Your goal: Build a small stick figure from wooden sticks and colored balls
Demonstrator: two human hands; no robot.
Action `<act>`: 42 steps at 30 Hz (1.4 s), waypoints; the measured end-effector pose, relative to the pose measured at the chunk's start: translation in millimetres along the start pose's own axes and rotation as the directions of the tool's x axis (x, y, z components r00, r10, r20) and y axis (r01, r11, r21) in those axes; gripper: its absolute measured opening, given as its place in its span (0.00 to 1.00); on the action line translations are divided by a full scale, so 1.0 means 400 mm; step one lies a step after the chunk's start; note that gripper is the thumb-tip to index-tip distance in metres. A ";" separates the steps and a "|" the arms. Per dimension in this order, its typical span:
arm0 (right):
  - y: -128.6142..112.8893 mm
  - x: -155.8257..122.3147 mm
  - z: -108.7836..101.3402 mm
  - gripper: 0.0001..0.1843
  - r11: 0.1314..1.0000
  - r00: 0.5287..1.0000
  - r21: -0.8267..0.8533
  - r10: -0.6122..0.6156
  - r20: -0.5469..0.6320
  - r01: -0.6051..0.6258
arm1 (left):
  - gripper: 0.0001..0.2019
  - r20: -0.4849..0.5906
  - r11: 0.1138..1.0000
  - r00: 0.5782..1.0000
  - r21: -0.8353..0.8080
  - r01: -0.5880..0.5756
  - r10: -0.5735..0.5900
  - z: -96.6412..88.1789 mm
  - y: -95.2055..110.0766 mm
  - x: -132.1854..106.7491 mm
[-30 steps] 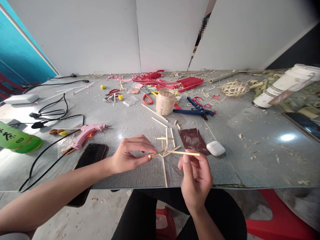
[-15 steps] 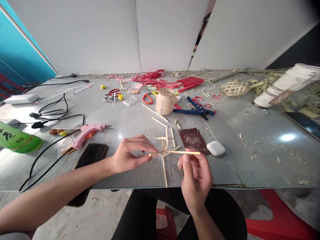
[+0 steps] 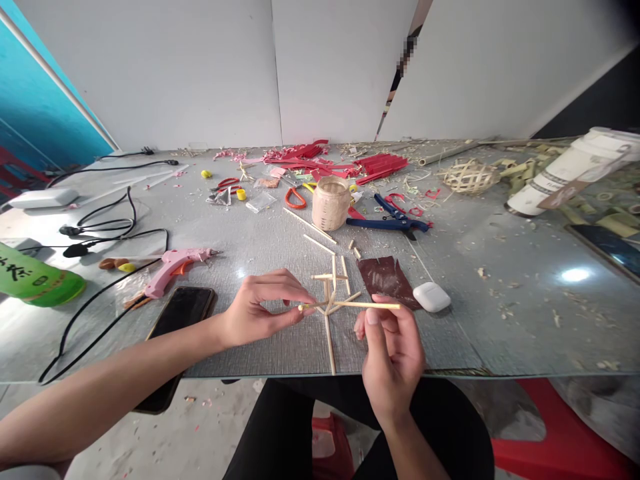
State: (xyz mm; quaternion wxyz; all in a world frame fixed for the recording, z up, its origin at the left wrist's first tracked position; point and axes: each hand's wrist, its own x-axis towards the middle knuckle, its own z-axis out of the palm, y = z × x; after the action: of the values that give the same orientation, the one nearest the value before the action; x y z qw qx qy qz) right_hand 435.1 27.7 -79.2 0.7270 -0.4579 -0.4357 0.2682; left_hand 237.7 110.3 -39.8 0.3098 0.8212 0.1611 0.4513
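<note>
Left hand (image 3: 267, 308) at 9 o'clock pinches left stick (image 3: 319, 305); right hand (image 3: 395, 350) at 4 o'clock pinches right stick (image 3: 355, 305); practically unchanged.

I'm facing pale panels (image 3: 175, 73); turquoise wall (image 3: 35, 87) showing left, bright reflection (image 3: 574, 275) glaring off grey surface (image 3: 505, 313), speckled floor (image 3: 200, 437) lying below.

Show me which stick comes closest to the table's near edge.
The pale stick running down between the left hand and right hand; all the others end farther back.
</note>
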 end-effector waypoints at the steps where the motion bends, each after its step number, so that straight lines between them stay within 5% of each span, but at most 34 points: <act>1: 0.000 0.000 0.000 0.08 1.000 1.000 0.003 0.003 0.002 -0.003 | 0.16 0.003 1.000 1.000 -0.001 0.003 -0.003 0.000 0.000 0.000; 8: 0.000 0.001 -0.003 0.11 0.994 1.000 0.107 0.002 0.023 -0.005 | 0.14 0.007 0.999 0.999 0.007 0.035 -0.035 -0.002 0.002 0.001; 14: -0.001 0.003 0.000 0.13 0.986 1.000 0.162 0.028 -0.014 -0.025 | 0.05 0.009 0.982 0.983 0.041 0.183 -0.184 -0.003 0.005 0.000; 22: -0.001 0.002 -0.002 0.12 0.987 0.998 0.157 0.050 -0.027 -0.045 | 0.06 0.175 0.915 0.901 0.158 0.372 -0.396 0.009 -0.010 -0.009; 42: 0.013 0.003 -0.009 0.10 0.991 0.999 0.122 0.048 -0.006 -0.047 | 0.07 0.122 0.900 0.896 0.152 0.409 -0.428 0.022 -0.020 -0.013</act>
State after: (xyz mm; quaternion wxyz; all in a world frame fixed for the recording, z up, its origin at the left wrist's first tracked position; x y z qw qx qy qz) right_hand 438.7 29.3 -84.3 0.7490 -0.4240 -0.4043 0.3094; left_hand 242.5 110.4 -52.0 0.3604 0.8166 0.3373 0.2991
